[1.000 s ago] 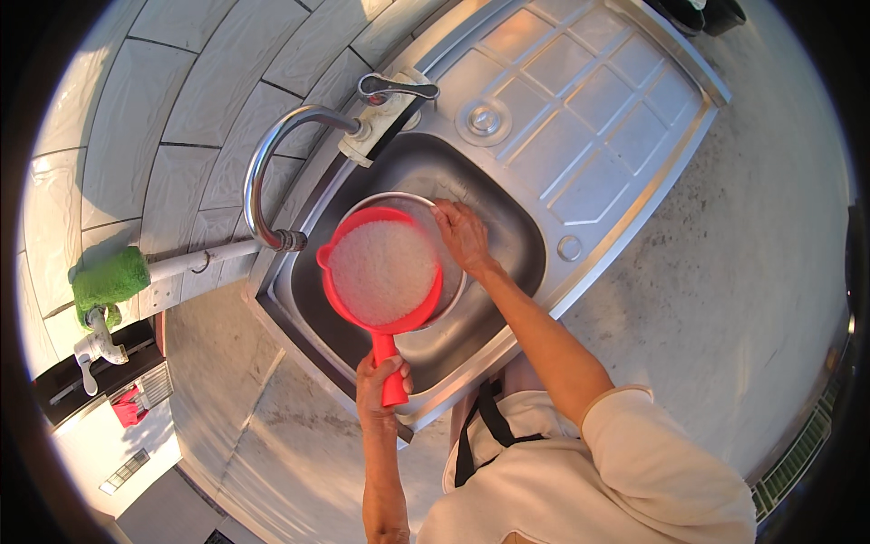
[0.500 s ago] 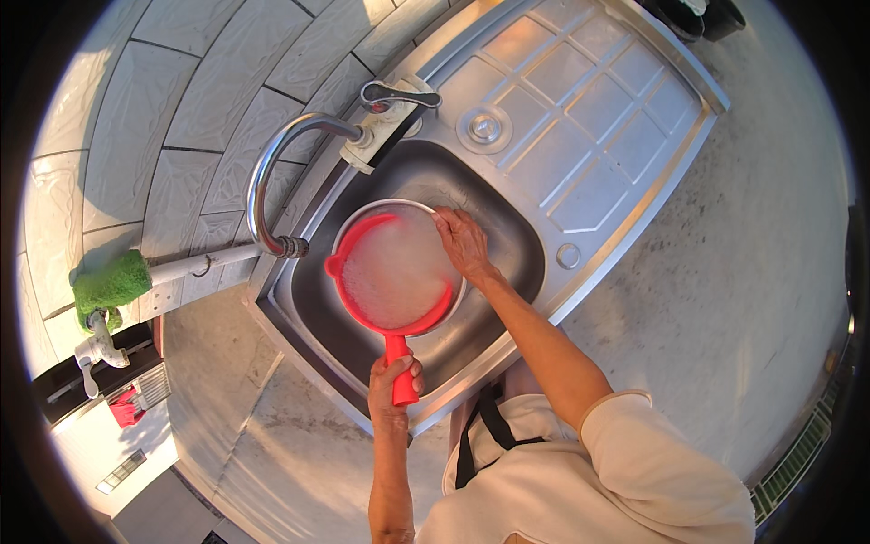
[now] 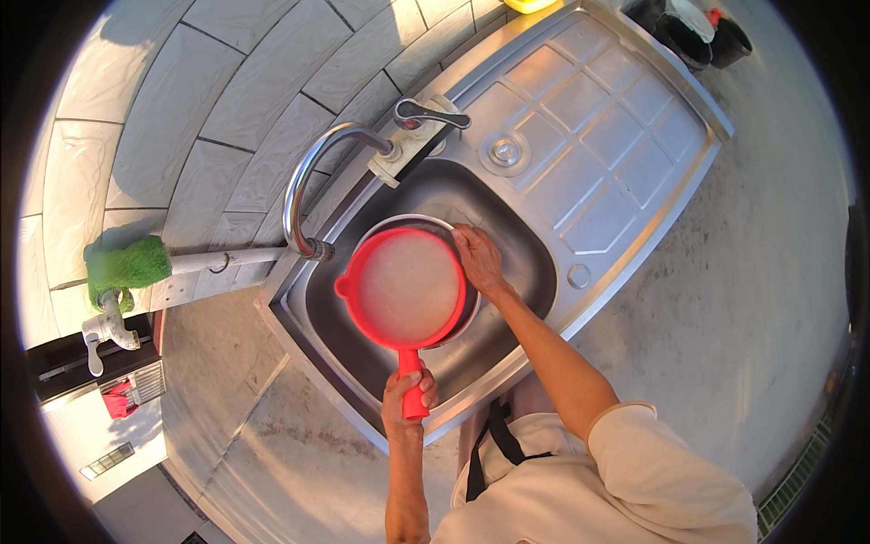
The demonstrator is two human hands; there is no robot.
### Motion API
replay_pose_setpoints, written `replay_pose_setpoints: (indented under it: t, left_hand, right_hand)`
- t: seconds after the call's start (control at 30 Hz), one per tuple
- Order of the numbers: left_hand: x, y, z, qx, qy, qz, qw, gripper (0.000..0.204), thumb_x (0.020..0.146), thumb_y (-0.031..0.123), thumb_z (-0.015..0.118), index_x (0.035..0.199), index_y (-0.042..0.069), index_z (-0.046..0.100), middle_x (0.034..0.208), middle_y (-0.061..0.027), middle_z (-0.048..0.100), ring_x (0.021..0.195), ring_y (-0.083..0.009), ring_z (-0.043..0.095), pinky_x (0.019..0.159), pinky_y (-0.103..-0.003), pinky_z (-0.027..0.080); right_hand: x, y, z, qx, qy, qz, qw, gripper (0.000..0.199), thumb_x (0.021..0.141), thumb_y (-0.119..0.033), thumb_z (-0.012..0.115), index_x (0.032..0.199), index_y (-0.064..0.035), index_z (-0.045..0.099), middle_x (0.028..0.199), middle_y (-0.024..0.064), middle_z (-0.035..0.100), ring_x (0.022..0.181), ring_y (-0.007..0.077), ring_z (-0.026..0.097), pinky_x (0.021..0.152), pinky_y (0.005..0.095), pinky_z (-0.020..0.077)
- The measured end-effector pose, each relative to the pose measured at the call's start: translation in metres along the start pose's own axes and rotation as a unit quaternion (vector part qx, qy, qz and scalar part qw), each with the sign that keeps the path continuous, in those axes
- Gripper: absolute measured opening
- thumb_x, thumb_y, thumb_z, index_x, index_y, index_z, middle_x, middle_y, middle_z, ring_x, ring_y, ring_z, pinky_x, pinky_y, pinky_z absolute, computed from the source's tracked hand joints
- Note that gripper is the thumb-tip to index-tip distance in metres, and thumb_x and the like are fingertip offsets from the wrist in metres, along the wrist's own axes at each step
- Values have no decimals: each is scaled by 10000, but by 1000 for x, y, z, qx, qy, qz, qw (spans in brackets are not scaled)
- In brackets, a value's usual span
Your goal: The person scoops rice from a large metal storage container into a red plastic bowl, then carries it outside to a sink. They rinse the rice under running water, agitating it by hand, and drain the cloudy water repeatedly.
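My left hand (image 3: pixel 398 401) is wrapped round the handle of a red plastic dipper (image 3: pixel 412 343). The dipper is full of whitish, cloudy liquid (image 3: pixel 405 283) and has a small spout on its left side. Just beneath it, a round metal pot (image 3: pixel 472 311) sits in the sink basin, mostly hidden by the dipper. At the pot's right rim my right hand (image 3: pixel 478 261) grips the edge, its fingers curled over it.
A curved chrome faucet (image 3: pixel 299 190) with a lever (image 3: pixel 433 114) stands at the sink's back left. The ribbed steel drainboard (image 3: pixel 589 136) stretches to the right. Green cloth-like wrapping (image 3: pixel 131 267) covers a pipe joint at left. Dark buckets (image 3: pixel 684 41) stand at the far right.
The dipper, tilted and partly sunk in the pot's liquid before, is now raised level and full above the pot. My right hand still holds the rim. The whole view has shifted slightly.
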State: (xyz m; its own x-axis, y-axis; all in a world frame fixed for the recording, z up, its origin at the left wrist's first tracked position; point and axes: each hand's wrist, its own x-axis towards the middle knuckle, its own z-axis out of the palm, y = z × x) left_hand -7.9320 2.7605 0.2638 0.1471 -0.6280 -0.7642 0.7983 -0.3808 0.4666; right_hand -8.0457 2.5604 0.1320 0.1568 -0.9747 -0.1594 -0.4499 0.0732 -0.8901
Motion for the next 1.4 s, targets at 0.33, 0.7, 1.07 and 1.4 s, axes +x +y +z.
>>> replay_pose_setpoints:
  t: [0.33,0.7,1.07,1.4]
  left_hand:
    - [-50,13,2,-22,12,32,999,222,760,74,576,955,-18,522,632,-97,492,427,-168,442,389,-271,345]
    - [-80,26,-17,60,47,80,994,274,774,150,596,975,-18,516,621,-70,490,409,-139,438,370,-256,341]
    - [-93,27,-11,88,71,99,989,290,756,146,598,965,-34,510,613,-77,485,393,-142,426,353,-257,331]
    - [-81,26,-5,68,73,89,991,288,732,118,600,943,-50,497,612,-110,485,389,-163,433,353,-255,348]
  right_hand:
    - [1,1,4,-5,18,12,1000,323,950,-413,415,1072,-179,601,877,118,558,902,329,558,768,438,445]
    - [0,-5,1,14,21,-22,999,289,954,-375,423,1048,-162,593,837,127,536,862,330,540,745,430,437]
    - [0,-1,0,16,19,-7,1000,297,950,-391,429,1042,-166,598,840,139,540,858,346,551,736,443,439]
    - [-2,-1,-4,20,9,-9,1000,305,949,-400,427,1030,-166,604,842,132,544,882,329,553,751,428,442]
